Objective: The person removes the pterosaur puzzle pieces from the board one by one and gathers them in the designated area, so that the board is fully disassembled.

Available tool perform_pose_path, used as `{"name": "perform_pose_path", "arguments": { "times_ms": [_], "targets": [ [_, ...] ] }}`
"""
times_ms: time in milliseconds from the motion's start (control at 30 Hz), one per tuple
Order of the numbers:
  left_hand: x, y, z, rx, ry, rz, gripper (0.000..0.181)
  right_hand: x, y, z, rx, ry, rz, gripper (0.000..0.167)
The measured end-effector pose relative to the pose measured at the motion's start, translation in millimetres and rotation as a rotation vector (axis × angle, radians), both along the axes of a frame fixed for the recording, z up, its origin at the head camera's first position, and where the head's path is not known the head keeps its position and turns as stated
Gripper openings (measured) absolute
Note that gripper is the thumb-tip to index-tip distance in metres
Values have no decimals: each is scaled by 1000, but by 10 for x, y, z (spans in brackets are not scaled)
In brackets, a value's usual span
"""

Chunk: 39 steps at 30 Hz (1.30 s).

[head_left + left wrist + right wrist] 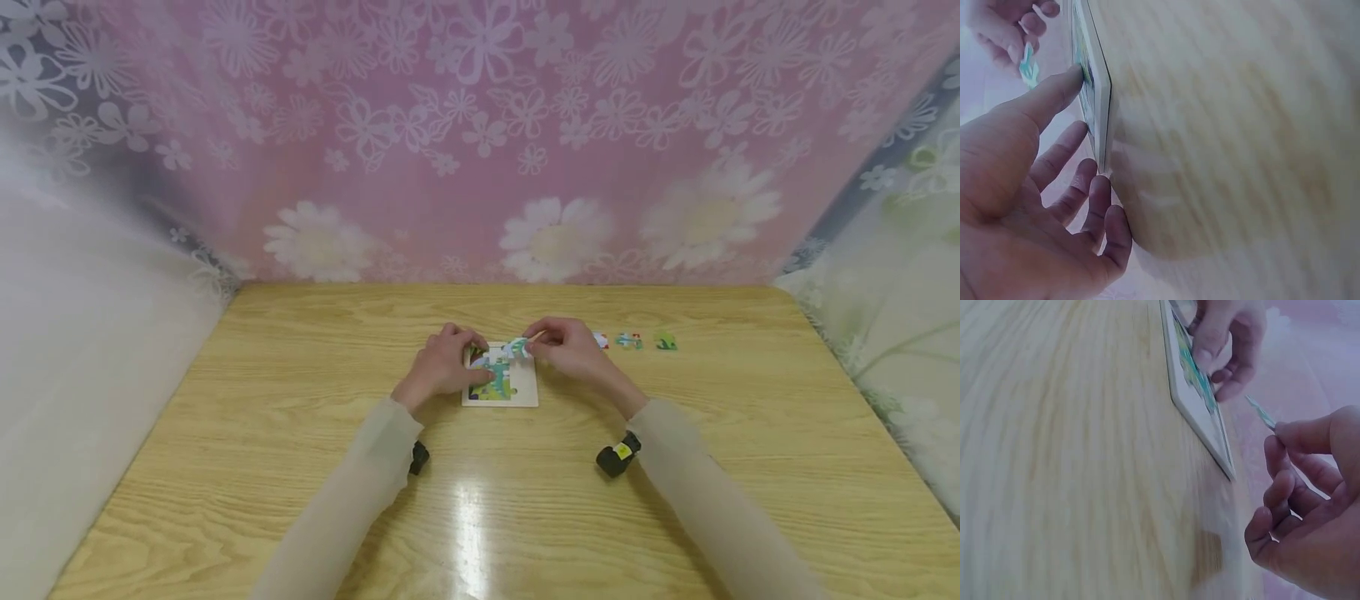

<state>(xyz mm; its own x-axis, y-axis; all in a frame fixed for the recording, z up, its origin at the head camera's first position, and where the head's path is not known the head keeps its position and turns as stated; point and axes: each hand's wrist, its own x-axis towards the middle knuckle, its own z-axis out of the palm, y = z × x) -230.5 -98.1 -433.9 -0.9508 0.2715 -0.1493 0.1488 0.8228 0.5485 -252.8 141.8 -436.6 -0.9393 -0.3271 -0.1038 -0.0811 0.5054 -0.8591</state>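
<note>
A square puzzle board (527, 392) lies on the table, its left part filled with joined green, teal and purple pieces (491, 385). My left hand (441, 364) rests at its left side, thumb on the pieces and fingers along the edge, as the left wrist view also shows for the hand (1029, 187). My right hand (573, 350) pinches a teal and white puzzle piece (515, 347) between thumb and index finger, above the board's upper right part. In the right wrist view this piece (1261, 414) is tilted and apart from the board (1200, 422).
Several loose pieces lie in a row right of my right hand, among them a red and blue one (628, 340) and a green one (666, 340). Black wrist devices (618, 455) show at both sleeves. A pink floral curtain (450, 150) hangs behind the table (300, 500).
</note>
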Motion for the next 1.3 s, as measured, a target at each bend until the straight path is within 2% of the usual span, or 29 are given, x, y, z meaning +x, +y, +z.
{"name": "perform_pose_path", "arguments": {
  "times_ms": [167, 300, 500, 700, 1067, 1300],
  "targets": [
    [41, -22, -17, -9, 70, -31, 45, 52, 211, 7, 3, 21, 23, 21],
    [110, -51, -28, 29, 100, -38, 40, 118, 383, 44, 20, 47, 41, 21],
    [222, -84, -50, 103, 56, -59, 35, 186, 623, 55, 75, 65, 17, 22],
    [259, -88, -57, 117, 46, -69, 31, 234, 800, 19, 84, 65, -4, 23],
    [226, -78, -69, 101, 12, -57, 32, 272, 1022, -1, 183, 99, -34, 25],
    [205, -83, -86, 101, -1, -43, 34, 263, 1126, -30, 284, 155, -4, 24]
  ]
}}
